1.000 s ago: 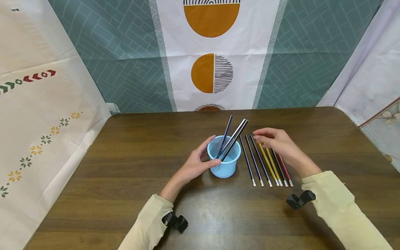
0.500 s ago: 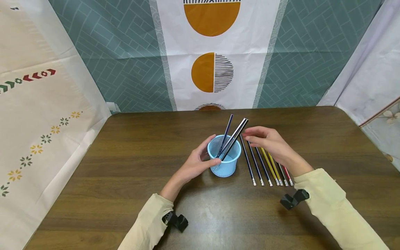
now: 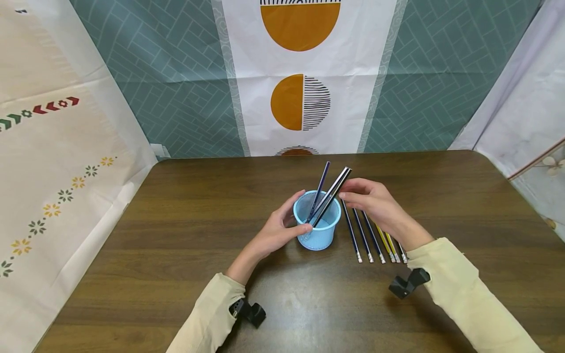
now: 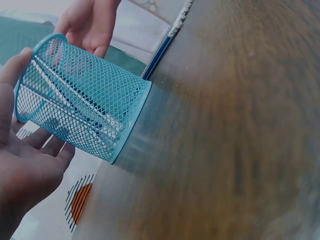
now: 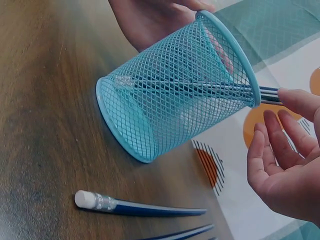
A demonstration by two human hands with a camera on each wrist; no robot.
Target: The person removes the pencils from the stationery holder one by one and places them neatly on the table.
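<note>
My left hand [image 3: 282,230] grips the light blue mesh pencil cup [image 3: 319,240], thumb at the near rim and fingers round the far side. Several pencils lean inside the cup, including a dark blue pencil [image 3: 319,186] and striped ones. Just right of the rim is my right hand [image 3: 375,203], beside the pencils' upper ends. In the right wrist view its thumb [image 5: 300,102] overlaps those ends, and I cannot tell if it touches them. Its other fingers are loosely bent around nothing. The cup's base, in the left wrist view, stands on the table.
Right of the cup lies a row of pencils, erasers toward me: dark blue pencils [image 3: 363,235], yellow ones [image 3: 383,242] and a black one, partly under my right hand. The brown wooden table [image 3: 198,220] ends at a patterned cloth backdrop [image 3: 185,98].
My right hand has moved left from above the yellow pencils to the cup's right side, covering the red pencil from view. The left hand and cup have stayed in place.
</note>
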